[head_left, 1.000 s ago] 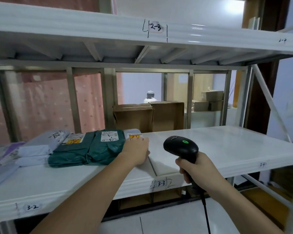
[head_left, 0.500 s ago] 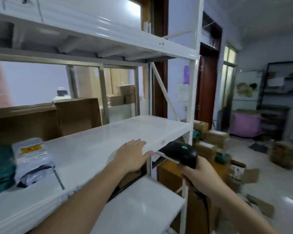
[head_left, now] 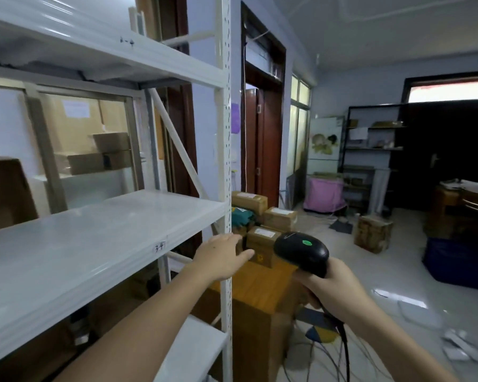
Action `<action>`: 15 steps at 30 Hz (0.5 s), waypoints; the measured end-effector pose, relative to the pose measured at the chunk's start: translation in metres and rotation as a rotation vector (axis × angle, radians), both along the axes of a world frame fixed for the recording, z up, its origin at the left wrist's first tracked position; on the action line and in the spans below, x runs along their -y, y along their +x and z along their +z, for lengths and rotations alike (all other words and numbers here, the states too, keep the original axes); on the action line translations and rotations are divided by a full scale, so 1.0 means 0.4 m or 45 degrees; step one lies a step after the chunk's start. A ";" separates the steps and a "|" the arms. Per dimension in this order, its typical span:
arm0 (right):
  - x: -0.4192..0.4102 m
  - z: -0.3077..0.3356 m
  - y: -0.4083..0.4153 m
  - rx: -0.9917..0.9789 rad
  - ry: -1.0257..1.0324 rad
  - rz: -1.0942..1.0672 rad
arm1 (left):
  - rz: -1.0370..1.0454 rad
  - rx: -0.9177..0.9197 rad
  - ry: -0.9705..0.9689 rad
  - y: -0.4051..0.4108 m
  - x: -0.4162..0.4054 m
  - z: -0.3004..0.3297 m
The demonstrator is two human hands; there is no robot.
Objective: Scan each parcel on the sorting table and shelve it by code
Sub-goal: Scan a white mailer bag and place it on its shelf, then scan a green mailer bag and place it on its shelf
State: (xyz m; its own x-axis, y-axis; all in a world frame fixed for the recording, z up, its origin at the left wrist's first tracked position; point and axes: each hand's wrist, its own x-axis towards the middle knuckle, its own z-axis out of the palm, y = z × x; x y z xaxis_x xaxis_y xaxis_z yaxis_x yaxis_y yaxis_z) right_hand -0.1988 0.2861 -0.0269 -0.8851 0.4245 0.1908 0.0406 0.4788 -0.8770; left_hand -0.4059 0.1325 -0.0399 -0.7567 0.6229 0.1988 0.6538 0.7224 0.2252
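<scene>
Head view: left hand (head_left: 222,256) fingers extended, empty; right hand (head_left: 333,289) fingers grip scanner (head_left: 301,253).

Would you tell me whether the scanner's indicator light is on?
On: a green dot glows atop the black scanner, which the right hand grips.

The right hand (head_left: 334,289) holds a black scanner (head_left: 301,253). The left hand (head_left: 221,257) reaches out flat, past the shelf (head_left: 94,238), toward brown boxes (head_left: 262,244).

The shelving rack (head_left: 94,244) stood at the left — right of its corner post, cardboard parcels (head_left: 262,244) sat on a wooden table (head_left: 260,285), with a barcode scanner (head_left: 301,253) before them — another box (head_left: 373,234) lay on the floor beyond
</scene>
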 end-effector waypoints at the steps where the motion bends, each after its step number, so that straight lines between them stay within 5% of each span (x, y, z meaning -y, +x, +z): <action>1: -0.030 -0.007 -0.010 0.002 0.002 0.000 | -0.005 0.008 0.006 -0.012 -0.033 -0.010; 15: -0.339 -0.121 -0.271 0.097 -0.011 -0.052 | -0.040 0.101 -0.076 -0.298 -0.356 -0.165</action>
